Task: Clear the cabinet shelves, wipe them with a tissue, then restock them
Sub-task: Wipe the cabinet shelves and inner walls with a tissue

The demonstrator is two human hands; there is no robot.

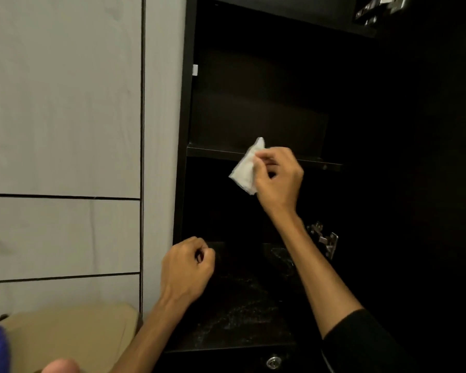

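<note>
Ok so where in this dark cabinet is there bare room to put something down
The middle shelf looks bare left of the right hand, which holds the tissue at its front edge. The bottom shelf looks bare too, between the left hand and the right forearm. Deeper in, it is too dark to tell.
</note>
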